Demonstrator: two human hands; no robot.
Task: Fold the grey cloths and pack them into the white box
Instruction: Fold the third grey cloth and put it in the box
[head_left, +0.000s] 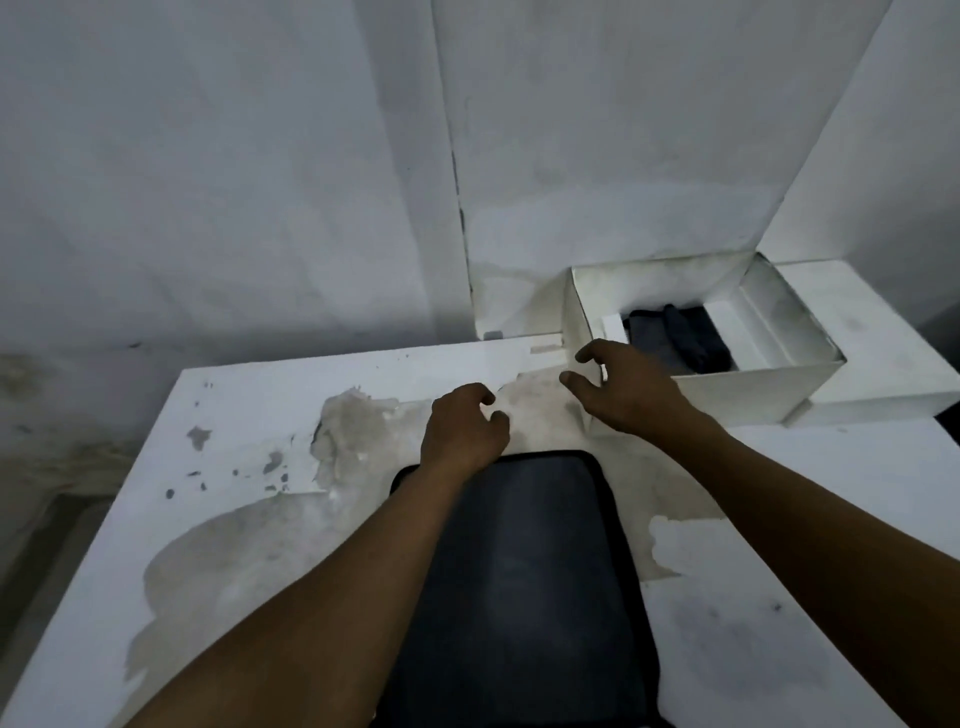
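**Both hands free above a spread grey cloth, white box part-filled**

Flat on the tabletop (249, 405), straight ahead and running off the near edge of the view: one grey cloth (519, 571), dark and smooth, with rounded far corners and a darker hem. Both forearms stretched forward across it, one along each side.

Left hand (465, 428) just past the far left corner of the grey cloth, back upward, fingers loosely curled under, thumb close to the forefinger, gripping nothing. Impossible to tell whether resting on the tabletop or hovering over it.

Right hand (623, 389) farther forward and to the right, at the near left corner of the white box (753, 387). Palm down, fingers spread and gently hooked, nothing held. Fingertips (571, 380) over bare tabletop, apart from the left hand. Contact with the box wall not clear from this angle.

White box at the far right of the tabletop, open on top, set askew to the tabletop edge. Inside, toward its left side: folded grey cloths (675, 338), a flat paler piece beside a darker bunched one, exact count hard to make out. Bare white box floor to their right.

Tabletop white, with large patches of peeled, stained surface round the hands and off to the left. Behind, a plain pale wall (208, 156) with a vertical seam.
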